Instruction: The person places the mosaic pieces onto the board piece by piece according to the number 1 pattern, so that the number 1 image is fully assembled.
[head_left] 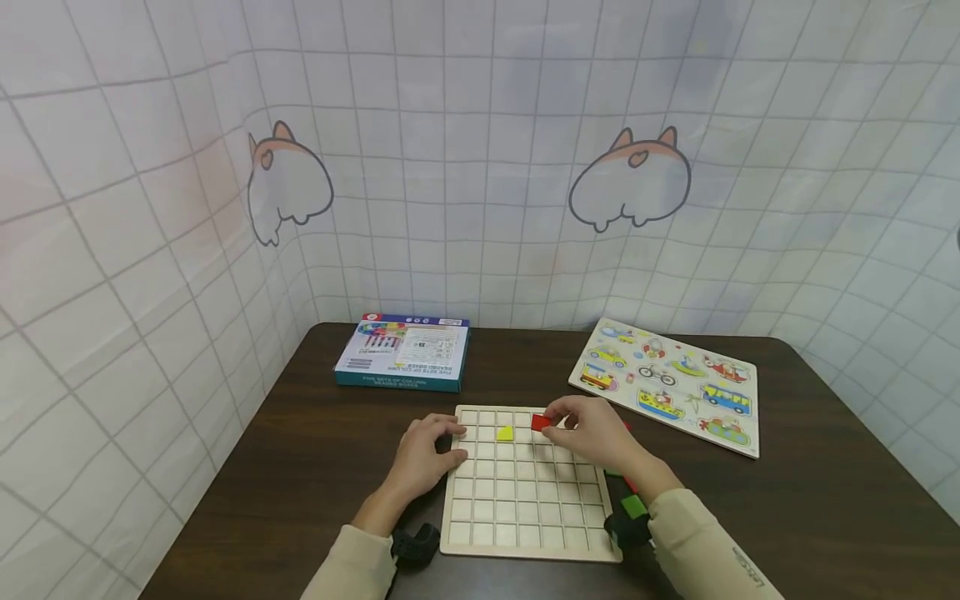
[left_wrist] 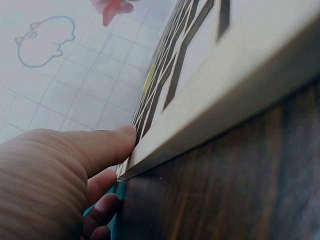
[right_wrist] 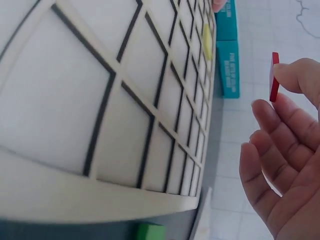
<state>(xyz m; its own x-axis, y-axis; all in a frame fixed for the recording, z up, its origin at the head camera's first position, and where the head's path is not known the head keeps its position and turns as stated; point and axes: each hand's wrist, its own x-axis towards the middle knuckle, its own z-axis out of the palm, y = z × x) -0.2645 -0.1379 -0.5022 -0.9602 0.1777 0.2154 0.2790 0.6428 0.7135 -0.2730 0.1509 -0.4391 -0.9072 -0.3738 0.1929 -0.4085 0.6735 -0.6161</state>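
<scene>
A wooden grid board (head_left: 531, 553) lies on the dark table, with one yellow square tile (head_left: 506, 433) in a cell of its upper part. My left hand (head_left: 418, 457) rests at the board's left rim; in the left wrist view its straight thumb (left_wrist: 112, 145) touches the rim while the other fingers are loosely bent beside it. Over the board's upper right, my right hand (head_left: 588, 429) pinches a red square tile (head_left: 540, 422) between thumb and index finger. The right wrist view shows this red tile (right_wrist: 274, 77) edge-on, raised off the grid, with the remaining fingers spread loosely.
Green tiles (head_left: 633, 506) and red tiles lie right of the board, partly hidden by the right arm. A boxed bead set (head_left: 397, 383) lies at the back left. At the back right is a picture puzzle board (head_left: 637, 375). A grid-patterned curtain (head_left: 465, 167) hangs behind the table.
</scene>
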